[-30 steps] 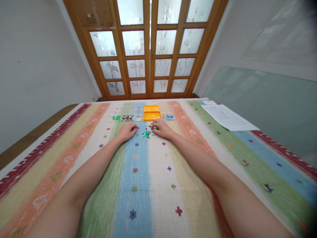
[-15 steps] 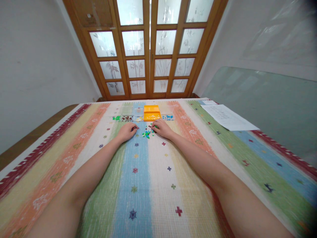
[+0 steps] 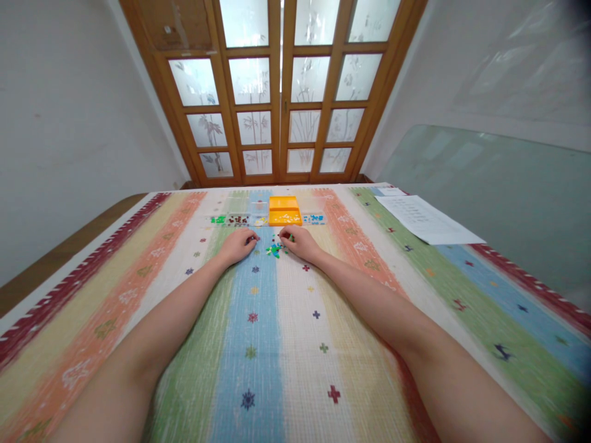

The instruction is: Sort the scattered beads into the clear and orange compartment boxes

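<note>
Both my arms stretch far out over a striped cloth (image 3: pixel 258 344). My left hand (image 3: pixel 237 244) rests knuckles up on the cloth, fingers curled, its tips near a small dark piece. My right hand (image 3: pixel 298 241) lies beside a little heap of small coloured pieces (image 3: pixel 274 248), fingers bent and pinched at the heap's edge. What either hand holds is too small to make out. Just beyond the hands stands an orange tray (image 3: pixel 284 210) with yellow pieces in it. A row of clear compartments (image 3: pixel 231 219) with green, dark red and blue pieces flanks the tray.
A white printed sheet (image 3: pixel 422 218) lies on the cloth at the far right. A glass pane (image 3: pixel 498 191) leans along the right wall. Wooden doors with frosted panes (image 3: pixel 277 92) stand behind the table. The table's left edge meets a brown floor (image 3: pixel 55 258).
My right hand has shifted slightly left and nearer the heap of pieces. The left hand has hardly moved.
</note>
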Demonstrator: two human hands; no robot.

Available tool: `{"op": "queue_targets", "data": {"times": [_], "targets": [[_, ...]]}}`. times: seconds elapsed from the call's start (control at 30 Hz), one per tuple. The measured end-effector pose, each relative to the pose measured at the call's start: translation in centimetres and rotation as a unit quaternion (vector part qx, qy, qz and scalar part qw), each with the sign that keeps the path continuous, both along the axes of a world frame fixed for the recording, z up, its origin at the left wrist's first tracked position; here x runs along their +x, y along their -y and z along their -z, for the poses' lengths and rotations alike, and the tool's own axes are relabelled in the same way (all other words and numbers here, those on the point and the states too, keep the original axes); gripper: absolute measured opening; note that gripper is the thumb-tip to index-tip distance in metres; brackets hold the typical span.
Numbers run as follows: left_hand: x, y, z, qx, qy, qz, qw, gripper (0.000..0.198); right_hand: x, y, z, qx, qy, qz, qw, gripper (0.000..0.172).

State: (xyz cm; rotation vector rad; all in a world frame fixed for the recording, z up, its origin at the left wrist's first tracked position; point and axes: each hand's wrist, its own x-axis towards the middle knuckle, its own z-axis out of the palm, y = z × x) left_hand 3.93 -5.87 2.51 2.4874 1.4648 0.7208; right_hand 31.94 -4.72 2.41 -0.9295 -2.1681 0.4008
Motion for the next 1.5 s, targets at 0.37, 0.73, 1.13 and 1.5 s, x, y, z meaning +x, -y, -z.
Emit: {"op": "queue_targets", "data": {"times": [0.37,0.73,1.13,1.5], "targets": [[0.0,-0.1,0.1,0.01,-0.003,0.011,1.0,0.02,-0.1,0.2,-0.3,-0.031,-0.035,-0.008,0.999,0.017],[0.3,0.1,-0.1,0.038,-0.026,0.022,0.999,0.022,-0.5,-0.6,1.5,0.02,-0.01,-0.067,0.997,0.036],[1.9,0.9,-0.1,0.05,-0.066,0.173,0.982,0.042,0.0,-1.1,1.7,0.008,-0.037,0.018,0.999,0.021],[1.8,0.7,-0.1,0.064,-0.064,0.153,0.984,0.041,-0.1,-1.3,1.9,0.011,-0.032,0.019,0.999,0.019]]}}
